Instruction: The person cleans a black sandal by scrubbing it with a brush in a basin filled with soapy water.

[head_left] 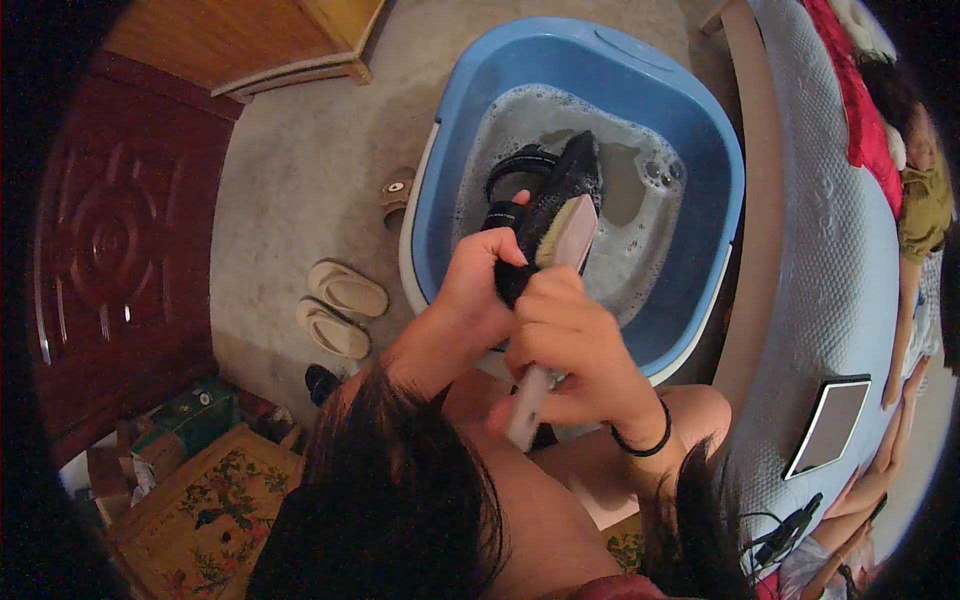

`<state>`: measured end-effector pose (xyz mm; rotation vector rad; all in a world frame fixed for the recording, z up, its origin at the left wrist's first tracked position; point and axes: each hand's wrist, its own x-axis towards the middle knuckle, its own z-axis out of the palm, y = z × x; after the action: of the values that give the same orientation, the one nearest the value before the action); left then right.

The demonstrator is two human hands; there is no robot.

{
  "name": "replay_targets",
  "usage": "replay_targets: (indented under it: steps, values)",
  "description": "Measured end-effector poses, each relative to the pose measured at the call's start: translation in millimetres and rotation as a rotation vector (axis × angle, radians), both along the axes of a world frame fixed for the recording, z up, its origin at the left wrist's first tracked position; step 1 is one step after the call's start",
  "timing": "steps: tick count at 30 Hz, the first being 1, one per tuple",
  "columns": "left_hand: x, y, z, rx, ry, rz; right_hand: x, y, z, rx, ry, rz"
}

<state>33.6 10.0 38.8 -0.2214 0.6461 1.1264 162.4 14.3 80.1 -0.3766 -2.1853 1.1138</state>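
While hands (480,285) (565,335) clench shoe (574,175) (left), brush (574,240) (right) | water (645,240) opens rightward to tub rim (735,190)

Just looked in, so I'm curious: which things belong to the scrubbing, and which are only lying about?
In use:
scrubbing brush in right hand
black sandal in left hand
blue tub of soapy water

Lying about:
beige slippers on the floor
tablet on the bed

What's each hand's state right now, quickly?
Left hand: closed, holding the black shoe.
Right hand: closed around the handle of the scrub brush.
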Motion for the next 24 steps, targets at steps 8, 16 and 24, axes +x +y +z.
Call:
replay_targets:
  steps: [8,16,24]
  values:
    - [3.4,-0.2,-13.2,0.021,0.068,0.043,27.1,1.5,26.7,-0.234,0.441,0.130]
    - [-2.0,-3.4,-9.5,0.019,-0.007,0.039,5.0,12.5,-14.8,-0.072,0.124,-0.069]
    - [2.6,0.3,-11.0,0.004,-0.007,0.040,15.6,-1.7,27.8,-0.047,0.101,0.124]
